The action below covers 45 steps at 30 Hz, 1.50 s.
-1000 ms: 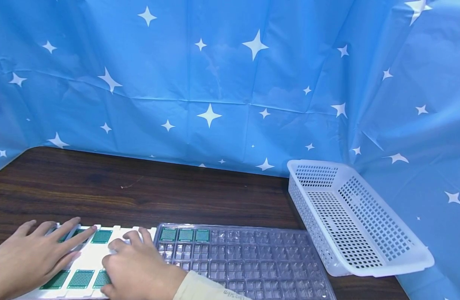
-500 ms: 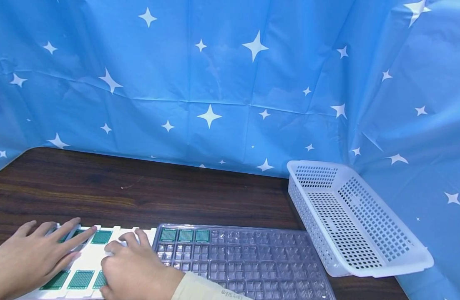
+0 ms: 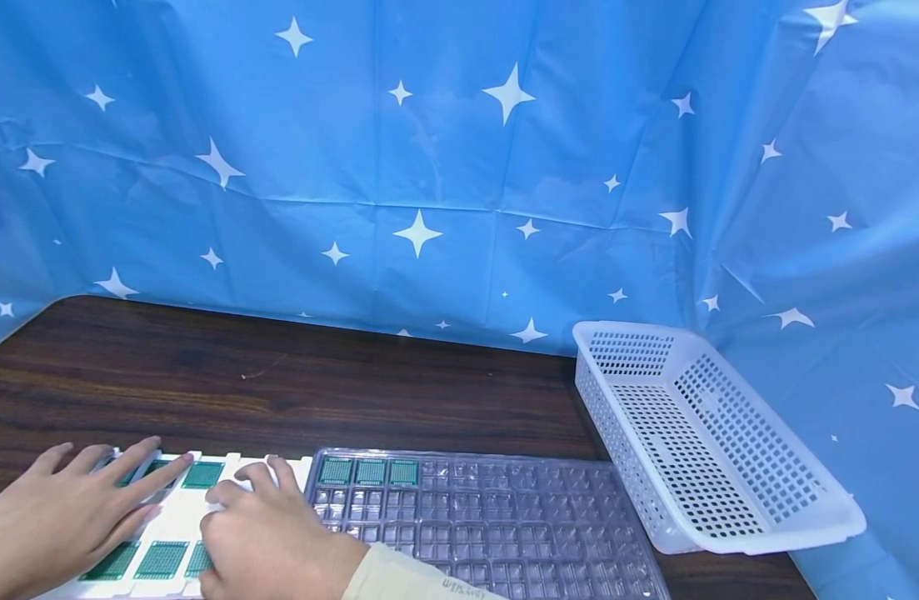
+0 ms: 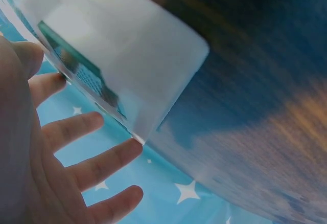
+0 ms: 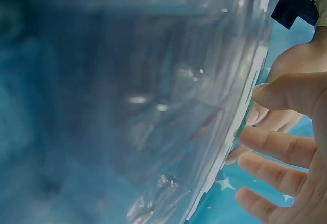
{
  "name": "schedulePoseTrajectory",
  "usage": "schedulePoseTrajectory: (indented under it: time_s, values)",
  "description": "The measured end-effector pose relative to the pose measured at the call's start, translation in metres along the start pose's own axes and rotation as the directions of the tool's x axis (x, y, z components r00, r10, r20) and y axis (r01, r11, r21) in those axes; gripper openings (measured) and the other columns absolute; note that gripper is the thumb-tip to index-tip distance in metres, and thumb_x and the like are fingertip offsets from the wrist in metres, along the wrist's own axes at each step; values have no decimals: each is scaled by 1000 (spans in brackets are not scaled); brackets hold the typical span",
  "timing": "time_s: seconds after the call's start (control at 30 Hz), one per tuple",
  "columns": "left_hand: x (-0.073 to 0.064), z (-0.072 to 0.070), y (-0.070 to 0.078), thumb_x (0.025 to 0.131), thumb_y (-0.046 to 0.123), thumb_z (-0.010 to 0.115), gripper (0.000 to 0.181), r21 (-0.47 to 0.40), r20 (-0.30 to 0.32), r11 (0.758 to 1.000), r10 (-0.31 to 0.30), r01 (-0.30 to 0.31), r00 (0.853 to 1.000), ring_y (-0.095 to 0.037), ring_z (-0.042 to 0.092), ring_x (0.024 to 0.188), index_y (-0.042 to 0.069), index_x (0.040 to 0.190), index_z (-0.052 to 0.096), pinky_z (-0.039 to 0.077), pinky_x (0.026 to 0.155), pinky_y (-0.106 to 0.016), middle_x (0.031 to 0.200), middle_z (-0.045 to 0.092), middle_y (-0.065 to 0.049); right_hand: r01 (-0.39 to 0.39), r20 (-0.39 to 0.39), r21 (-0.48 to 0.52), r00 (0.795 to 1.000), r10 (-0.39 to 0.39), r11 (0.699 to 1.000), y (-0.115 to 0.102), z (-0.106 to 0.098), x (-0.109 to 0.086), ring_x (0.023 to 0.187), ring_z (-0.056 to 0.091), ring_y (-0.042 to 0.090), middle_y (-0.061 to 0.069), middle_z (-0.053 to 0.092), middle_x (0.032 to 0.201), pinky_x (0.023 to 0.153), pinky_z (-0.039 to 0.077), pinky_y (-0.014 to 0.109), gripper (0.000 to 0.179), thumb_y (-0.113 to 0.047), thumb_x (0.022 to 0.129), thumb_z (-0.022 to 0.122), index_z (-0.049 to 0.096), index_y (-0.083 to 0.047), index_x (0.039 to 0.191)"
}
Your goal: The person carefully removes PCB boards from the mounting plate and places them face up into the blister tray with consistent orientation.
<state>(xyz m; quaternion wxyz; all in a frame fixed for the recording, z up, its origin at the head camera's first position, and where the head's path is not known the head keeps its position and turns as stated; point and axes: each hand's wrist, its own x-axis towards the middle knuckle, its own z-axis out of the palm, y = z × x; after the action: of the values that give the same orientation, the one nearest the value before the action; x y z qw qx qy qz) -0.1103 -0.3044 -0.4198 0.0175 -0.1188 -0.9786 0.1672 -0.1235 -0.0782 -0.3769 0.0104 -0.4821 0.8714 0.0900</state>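
Observation:
A white foam-like tray [image 3: 180,517] holding several green circuit boards [image 3: 162,559] lies at the lower left of the head view. My left hand [image 3: 84,508] rests over its left part, fingers spread, covering some boards. Bent fingers of my right hand [image 3: 267,533] lie over the tray's right end, partly hiding a board [image 3: 199,560]. In the right wrist view, a thin green edge [image 5: 240,130] shows between thumb and index finger; I cannot tell whether they pinch it. Against the white tray stands a clear plastic tray [image 3: 496,517] with three small boards [image 3: 372,471] in its far row.
A white perforated basket [image 3: 699,450] stands at the right on the dark wooden table [image 3: 317,383]. Behind the table hangs a blue cloth [image 3: 459,150] with white stars. The right sleeve [image 3: 414,575] passes over the clear tray's near left corner.
My right hand has shifted slightly left, with its fingers a little more drawn together, covering slightly more of the nearby board. The left hand and both trays have stayed in place.

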Motion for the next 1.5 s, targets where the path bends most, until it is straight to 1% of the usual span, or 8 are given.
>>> schedulePoseTrajectory:
  time_s: [0.13,0.47,0.6,0.83,1.07,1.13,1.37,1.5]
  values:
    - [1,0,0,89,55,61,57,-1,7,1000,-4,4,1000,-40,62,101,24,136,56,42,89,-70,131,59,-16,3,-4,-7,1000,-3,1000,1,-3,-1,136,35,10,-23,47,140,119,26,37,20,-52,91,59,67,-40,105]
    - [-1,1,-1,89,56,61,58,4,-5,1000,7,-7,1000,-39,62,101,24,137,54,44,87,-68,131,60,-16,18,-11,-9,1000,-18,1000,5,-7,-4,138,36,11,-21,47,142,119,27,39,19,-50,91,58,68,-39,103]
    - [0,4,-2,89,56,61,59,8,-11,1000,4,-4,1000,-39,62,102,26,139,53,44,88,-68,132,59,-15,10,-21,-18,1000,-10,1000,6,-8,-5,138,36,12,-21,46,142,120,27,39,19,-51,91,58,68,-39,103]
    - [3,14,-4,89,60,57,60,8,10,1000,2,-2,1000,-42,61,103,28,141,50,42,88,-71,133,59,-16,-16,-49,-40,999,14,999,9,-11,-9,136,39,11,-20,48,142,118,29,40,20,-50,90,59,69,-38,103]
    - [3,8,-2,89,58,60,60,17,3,1000,-9,9,1000,-40,62,103,27,139,53,44,87,-70,133,59,-14,-14,-92,-39,996,10,999,18,-12,-15,133,41,13,-17,52,138,117,31,43,15,-46,89,61,70,-36,94]
    - [2,8,-2,89,58,59,60,16,10,1000,-11,11,1000,-40,62,103,27,140,52,44,88,-70,133,59,-15,-11,-98,-36,995,8,999,22,-12,-17,134,42,14,-16,54,138,116,32,44,16,-45,89,61,71,-34,94]
    - [1,8,-3,87,59,62,61,27,-34,1000,8,-8,999,-37,63,100,29,140,53,46,86,-67,130,61,-11,-26,-99,-1,995,26,1000,36,-11,-25,133,44,14,-13,56,138,116,33,46,19,-41,91,58,73,-31,98]
    - [2,7,-3,88,59,60,60,16,1,1000,6,-6,1000,-39,62,102,29,140,52,45,87,-69,131,61,-13,-38,-105,24,994,41,999,44,-11,-31,132,45,15,-13,55,139,116,34,46,18,-40,93,57,72,-30,93]
